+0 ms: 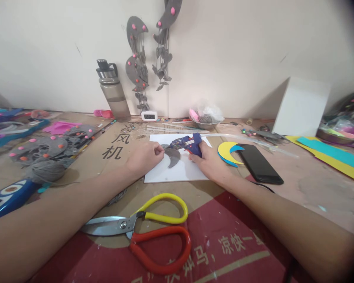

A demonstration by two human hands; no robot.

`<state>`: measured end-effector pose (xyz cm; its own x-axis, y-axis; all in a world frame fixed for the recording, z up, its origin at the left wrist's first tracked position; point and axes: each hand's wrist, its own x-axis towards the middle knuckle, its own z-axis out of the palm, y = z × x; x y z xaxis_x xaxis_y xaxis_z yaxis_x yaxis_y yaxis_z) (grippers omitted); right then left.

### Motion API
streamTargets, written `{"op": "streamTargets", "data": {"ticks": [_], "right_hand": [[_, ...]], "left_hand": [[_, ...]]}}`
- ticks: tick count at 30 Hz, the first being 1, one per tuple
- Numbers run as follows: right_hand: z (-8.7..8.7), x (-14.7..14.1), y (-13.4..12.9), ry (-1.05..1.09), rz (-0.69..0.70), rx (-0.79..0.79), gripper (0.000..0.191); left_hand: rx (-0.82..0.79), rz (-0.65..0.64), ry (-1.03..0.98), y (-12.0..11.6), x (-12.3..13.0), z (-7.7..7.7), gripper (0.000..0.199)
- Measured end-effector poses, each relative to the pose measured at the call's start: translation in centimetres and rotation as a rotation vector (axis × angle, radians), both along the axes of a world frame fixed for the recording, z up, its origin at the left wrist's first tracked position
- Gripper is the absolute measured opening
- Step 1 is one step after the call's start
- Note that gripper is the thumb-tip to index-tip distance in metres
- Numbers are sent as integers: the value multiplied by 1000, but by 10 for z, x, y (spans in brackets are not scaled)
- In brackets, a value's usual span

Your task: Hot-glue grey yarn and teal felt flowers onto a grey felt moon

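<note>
A blue hot glue gun (pixel 196 144) is gripped in my right hand (pixel 211 161), its nozzle pointing left over a grey felt crescent (pixel 174 158). The crescent lies on a white board (pixel 188 169). At the crescent's upper left, my left hand (pixel 146 157) is closed in a pinch close to the nozzle tip; what its fingertips hold is too small to make out. A clear glue stick (pixel 238 137) trails right from behind the gun. Yellow and blue paper crescents (pixel 228 152) lie right of my right hand.
Large scissors (pixel 124 225) with yellow and red handles lie in front. A black phone (pixel 259 163) is at right, a water bottle (pixel 113 94) and small clock (pixel 149 115) behind. Felt garlands (pixel 135 70) hang on the wall. Grey yarn (pixel 45 169) sits left.
</note>
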<state>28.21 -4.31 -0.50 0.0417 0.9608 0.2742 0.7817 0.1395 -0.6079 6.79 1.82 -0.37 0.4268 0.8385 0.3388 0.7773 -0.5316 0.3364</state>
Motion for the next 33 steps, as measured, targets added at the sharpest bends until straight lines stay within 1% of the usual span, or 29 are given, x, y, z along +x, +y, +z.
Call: {"op": "streamTargets", "data": {"ticks": [13, 24, 28, 33], "right_hand": [[3, -1, -1, -62, -25, -12, 26], [3, -3, -2, -108, -19, -10, 29], [4, -3, -3, -121, -34, -21, 26], [5, -4, -4, -83, -40, -40, 28]], "left_hand": [[2, 4, -10, 1, -1, -1, 23], [1, -36, -22, 3, -2, -2, 21], [-3, -57, -24, 2, -2, -2, 24], [-1, -53, -14, 0, -1, 1, 29]]}}
